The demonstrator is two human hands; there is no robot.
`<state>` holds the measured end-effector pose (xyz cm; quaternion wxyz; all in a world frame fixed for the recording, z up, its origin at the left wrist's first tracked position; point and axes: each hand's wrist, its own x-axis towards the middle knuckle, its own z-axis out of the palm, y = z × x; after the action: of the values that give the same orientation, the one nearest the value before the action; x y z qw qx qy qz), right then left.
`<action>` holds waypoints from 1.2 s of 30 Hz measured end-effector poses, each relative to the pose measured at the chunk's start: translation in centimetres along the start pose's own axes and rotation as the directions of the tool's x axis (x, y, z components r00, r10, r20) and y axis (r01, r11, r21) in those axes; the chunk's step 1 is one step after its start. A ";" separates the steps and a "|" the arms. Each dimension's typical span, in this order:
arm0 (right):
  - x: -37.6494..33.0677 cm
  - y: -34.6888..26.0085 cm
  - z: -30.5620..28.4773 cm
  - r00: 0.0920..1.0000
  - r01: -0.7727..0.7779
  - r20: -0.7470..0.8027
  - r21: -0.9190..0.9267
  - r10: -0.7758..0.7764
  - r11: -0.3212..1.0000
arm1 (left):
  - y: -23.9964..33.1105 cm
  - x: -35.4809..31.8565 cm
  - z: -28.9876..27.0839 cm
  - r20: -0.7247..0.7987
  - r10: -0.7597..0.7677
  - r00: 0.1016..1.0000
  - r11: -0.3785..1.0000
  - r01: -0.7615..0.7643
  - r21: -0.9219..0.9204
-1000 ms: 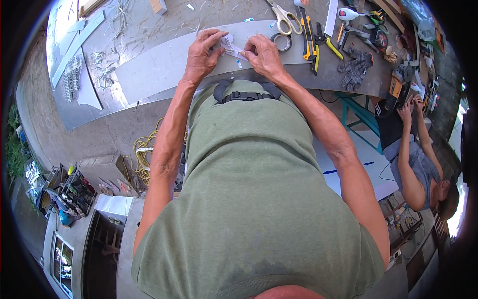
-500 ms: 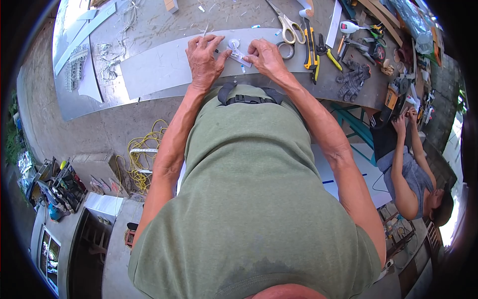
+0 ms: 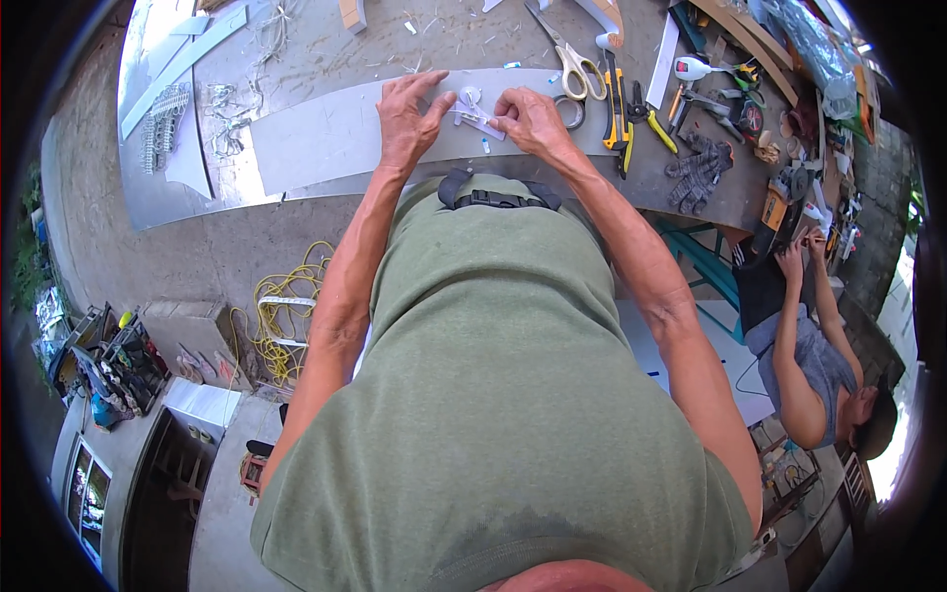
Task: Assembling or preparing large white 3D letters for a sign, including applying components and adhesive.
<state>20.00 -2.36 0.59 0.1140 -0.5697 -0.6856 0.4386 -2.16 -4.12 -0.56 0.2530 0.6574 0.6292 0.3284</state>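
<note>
White plastic, a small flat piece [image 3: 472, 111] with a round disc at its far end, sits pinched between both hands on a long grey sheet [image 3: 326, 148]. The left hand [image 3: 406, 120] lies palm down on the sheet, fingers spread, its thumb and forefinger pressing the piece's left edge. The right hand [image 3: 533, 120] is curled, fingertips nipping the piece's right end. Both hands grasp the same piece; neither is slack.

At one o'clock from the right hand lie scissors [image 3: 564, 57] with pale handles, touching the sheet's far edge. At three o'clock, yellow-and-black pliers [image 3: 617, 109] lie lengthwise, close beside the knuckles, then a grey work glove [image 3: 698, 170] farther out. The worktop [image 3: 296, 39] beyond, at twelve o'clock, is strewn with shavings and scraps. At four o'clock, well apart, another person [image 3: 804, 326] in a grey shirt bends over their own work. A yellow cord [image 3: 281, 321] coils on the ground at seven o'clock.
</note>
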 end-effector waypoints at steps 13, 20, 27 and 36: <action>-3.0 -0.2 2.8 0.931 0.188 -0.269 -0.221 -0.245 0.957 | -1.8 -4.7 -3.3 0.305 -0.412 0.858 0.627 0.511 -0.588; -3.2 -0.9 4.6 0.893 0.024 -0.420 -0.319 -0.164 0.947 | -1.8 -3.2 -4.9 0.549 -0.342 0.762 0.536 0.639 -0.552; -3.0 -3.1 5.2 0.777 -0.189 -0.506 0.381 0.375 0.905 | -2.9 -6.2 -6.5 0.683 -0.258 0.684 0.527 0.692 -0.493; -4.9 -0.9 8.6 0.688 -0.076 -0.676 0.296 0.265 0.952 | -5.6 -9.3 -9.5 0.689 -0.254 0.679 0.542 0.690 -0.480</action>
<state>15.35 -10.68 -2.18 0.3960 -0.7371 -0.4732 0.2756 -12.90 -13.70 0.42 0.7347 0.3633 0.5116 0.2578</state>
